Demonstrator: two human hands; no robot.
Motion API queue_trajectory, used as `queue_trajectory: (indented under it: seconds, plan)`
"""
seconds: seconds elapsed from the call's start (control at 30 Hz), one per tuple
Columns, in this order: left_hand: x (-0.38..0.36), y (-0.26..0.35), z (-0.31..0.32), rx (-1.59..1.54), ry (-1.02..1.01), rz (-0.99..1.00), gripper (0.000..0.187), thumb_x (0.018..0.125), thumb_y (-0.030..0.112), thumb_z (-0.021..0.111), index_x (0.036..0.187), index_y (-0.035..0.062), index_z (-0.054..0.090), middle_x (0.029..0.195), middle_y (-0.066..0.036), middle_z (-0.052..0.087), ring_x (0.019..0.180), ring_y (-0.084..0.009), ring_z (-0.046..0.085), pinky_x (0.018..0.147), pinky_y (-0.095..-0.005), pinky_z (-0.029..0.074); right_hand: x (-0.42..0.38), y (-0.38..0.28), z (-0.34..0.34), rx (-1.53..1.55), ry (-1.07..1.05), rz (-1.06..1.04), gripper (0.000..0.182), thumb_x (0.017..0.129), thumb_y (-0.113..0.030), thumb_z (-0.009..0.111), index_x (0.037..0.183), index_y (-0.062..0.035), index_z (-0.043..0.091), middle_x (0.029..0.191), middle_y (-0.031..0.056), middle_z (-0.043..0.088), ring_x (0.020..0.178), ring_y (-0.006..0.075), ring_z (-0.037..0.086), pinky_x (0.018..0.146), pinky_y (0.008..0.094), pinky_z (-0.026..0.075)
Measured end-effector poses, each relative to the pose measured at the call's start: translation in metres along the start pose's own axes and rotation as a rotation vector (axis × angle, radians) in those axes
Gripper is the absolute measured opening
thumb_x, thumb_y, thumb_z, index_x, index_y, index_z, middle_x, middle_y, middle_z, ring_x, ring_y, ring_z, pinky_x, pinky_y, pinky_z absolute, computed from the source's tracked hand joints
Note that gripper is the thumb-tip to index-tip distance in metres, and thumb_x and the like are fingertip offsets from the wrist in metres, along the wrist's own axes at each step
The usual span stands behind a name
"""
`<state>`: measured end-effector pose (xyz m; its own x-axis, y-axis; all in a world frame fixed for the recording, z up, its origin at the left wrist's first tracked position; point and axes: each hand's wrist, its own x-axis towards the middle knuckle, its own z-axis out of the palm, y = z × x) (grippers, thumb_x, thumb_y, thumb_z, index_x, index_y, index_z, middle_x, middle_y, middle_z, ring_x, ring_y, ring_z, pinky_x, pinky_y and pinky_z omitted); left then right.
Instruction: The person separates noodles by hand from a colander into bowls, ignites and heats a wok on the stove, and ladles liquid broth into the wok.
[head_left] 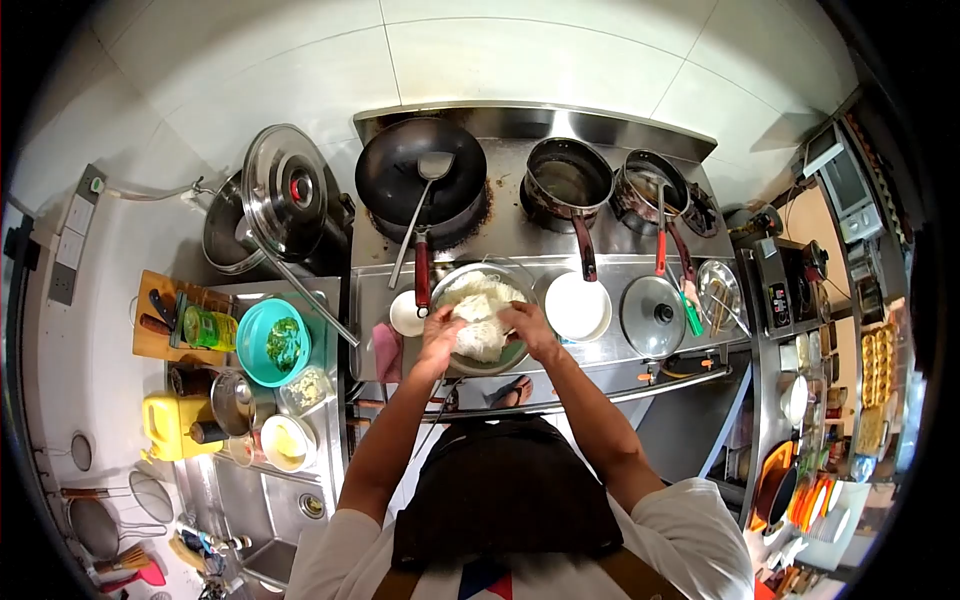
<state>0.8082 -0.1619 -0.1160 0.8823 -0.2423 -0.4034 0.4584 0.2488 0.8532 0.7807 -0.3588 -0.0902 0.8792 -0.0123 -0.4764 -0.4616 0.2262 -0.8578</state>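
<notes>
White noodles (482, 318) fill a large round bowl (462, 366) on the steel counter in front of the stove. My left hand (440, 334) grips the left side of the noodle bundle, fingers closed on it. On the bundle's right side my right hand (527, 328) holds the noodles too, its fingers curled. A small white bowl (408, 314) stands just left of the big bowl, and a larger white bowl (578, 307) stands to the right. A pink cloth (387, 352) hangs at the counter edge by my left hand.
Behind the bowls are a black wok (400, 165) holding a ladle, a pot (568, 180) and a second pot (652, 185). A glass lid (654, 316) lies at right. Leftward are a turquoise bowl (262, 372) with greens, a yellow jug (178, 425) and a sink (255, 500).
</notes>
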Motion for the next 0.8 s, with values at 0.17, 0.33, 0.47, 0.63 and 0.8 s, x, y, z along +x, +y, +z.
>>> queue_trajectory:
  seconds: [0.17,0.33,0.47,0.63,0.8]
  plan:
    - [0.005,0.006,-0.021,-0.135,0.048,0.068,0.04,0.078,-0.002,0.057,0.118,-0.0003,0.057,0.103,-0.007,0.063,0.091,-0.0153,0.059,0.082,-0.028,0.047,-0.002,-0.003,-0.021,0.061,0.084,-0.037,0.044,0.08,-0.021,0.063,0.113,0.0076,0.054,0.095,0.0095,0.061,0.074,0.0169,0.06,0.059,0.0261,0.052]
    - [0.008,-0.003,-0.02,-0.141,0.116,0.151,0.04,0.078,-0.002,0.057,0.118,-0.0002,0.056,0.097,-0.005,0.063,0.084,-0.0123,0.057,0.078,-0.0256,0.046,0.002,-0.007,-0.028,0.013,0.252,-0.002,0.031,0.081,-0.017,0.058,0.103,0.0052,0.06,0.08,0.007,0.062,0.063,0.0152,0.058,0.052,0.0259,0.049]
    - [0.0,0.0,-0.016,-0.205,0.12,0.163,0.033,0.082,0.001,0.054,0.114,0.0001,0.059,0.099,-0.005,0.063,0.086,-0.0116,0.057,0.078,-0.0258,0.046,0.004,-0.002,-0.036,-0.03,0.268,0.022,0.029,0.083,-0.016,0.056,0.103,0.0041,0.06,0.077,0.0063,0.061,0.058,0.014,0.057,0.047,0.0256,0.046]
    - [-0.008,0.007,-0.003,-0.278,0.117,0.053,0.027,0.087,0.009,0.057,0.113,0.0001,0.06,0.102,-0.005,0.063,0.089,-0.0133,0.058,0.079,-0.0271,0.046,0.004,-0.007,-0.02,0.055,0.149,-0.06,0.031,0.083,-0.022,0.062,0.1,0.0035,0.061,0.076,0.0057,0.061,0.056,0.0126,0.054,0.046,0.024,0.042]
    - [0.001,-0.018,0.008,-0.277,0.02,0.054,0.039,0.089,0.017,0.063,0.121,-0.0013,0.055,0.11,-0.005,0.06,0.1,-0.0119,0.054,0.088,-0.0263,0.042,-0.002,-0.018,0.024,-0.249,-0.086,-0.056,0.038,0.08,-0.028,0.067,0.101,0.0032,0.062,0.073,0.0042,0.06,0.059,0.0111,0.053,0.051,0.0243,0.042]
